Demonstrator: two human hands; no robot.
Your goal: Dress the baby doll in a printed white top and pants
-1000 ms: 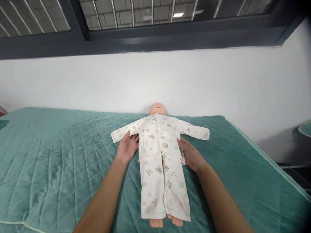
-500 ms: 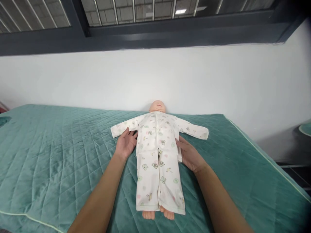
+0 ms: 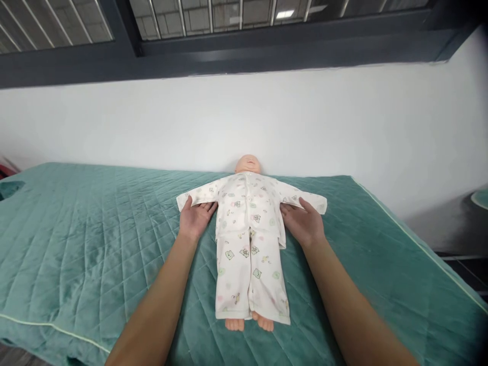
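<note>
A baby doll (image 3: 248, 164) lies on its back on a green quilted bed (image 3: 95, 223), dressed in a white printed shirt and trousers (image 3: 249, 239), bare feet toward me. My left hand (image 3: 195, 217) lies flat and open beside the doll's torso, fingers touching the underside of its outstretched sleeve. On the other side my right hand (image 3: 304, 223) rests open against the torso, thumb reaching up onto the other sleeve. Neither hand holds anything.
A white wall rises right behind the doll's head, with a dark-framed barred window (image 3: 244, 30) above. The bed's right edge (image 3: 412, 239) drops to a dark floor. Its near-left edge (image 3: 46, 328) has pale piping.
Both hands slid up the doll's sides from waist level to just under the sleeves. The doll sits slightly higher in view as my head shifted.
</note>
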